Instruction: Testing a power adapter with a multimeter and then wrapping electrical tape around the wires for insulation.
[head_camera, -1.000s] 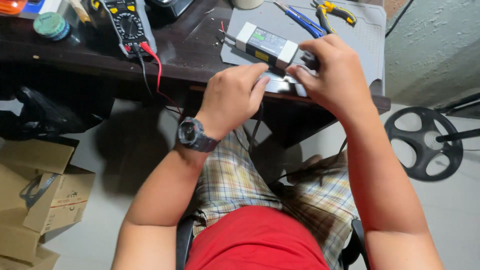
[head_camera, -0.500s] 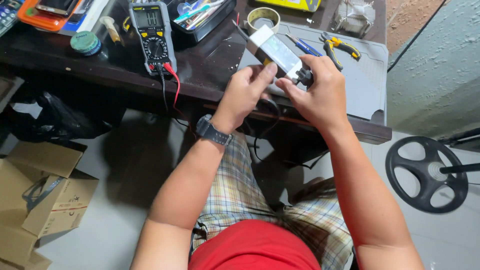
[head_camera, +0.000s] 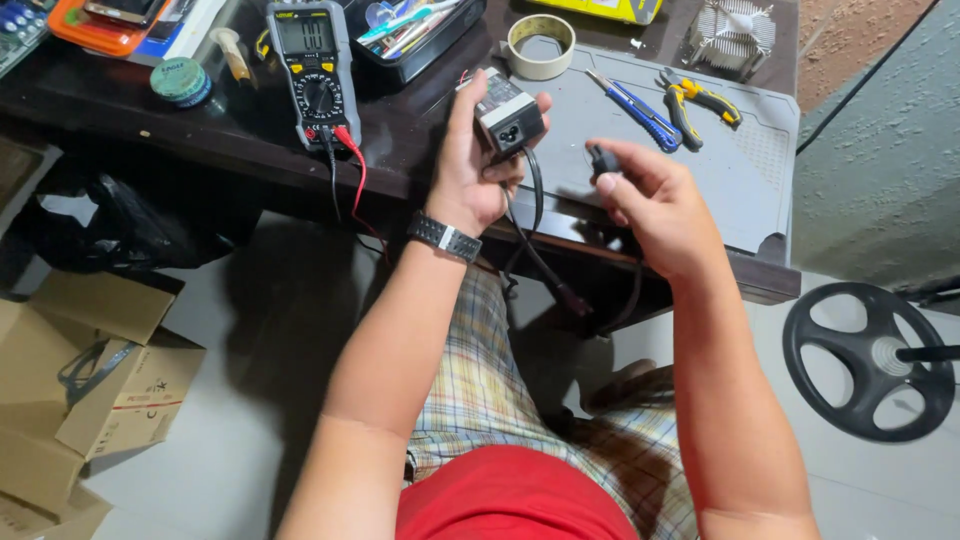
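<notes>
I'm gripping the grey boxy power adapter (head_camera: 506, 115) in my left hand (head_camera: 470, 175) over the dark worktop (head_camera: 410, 140), socket end tilted toward me, long axis running away. Right-hand fingers (head_camera: 612, 180) are pinching its black plug (head_camera: 603, 160). Brown cardboard boxes (head_camera: 90, 380) are sitting on the floor, left.

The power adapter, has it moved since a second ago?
Yes. The power adapter has lifted off the grey mat and now sits upright in the left hand, beside it.

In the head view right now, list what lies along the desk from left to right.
Round green tin → multimeter → power adapter in the left hand → plug in the right hand → yellow-handled pliers.
</notes>
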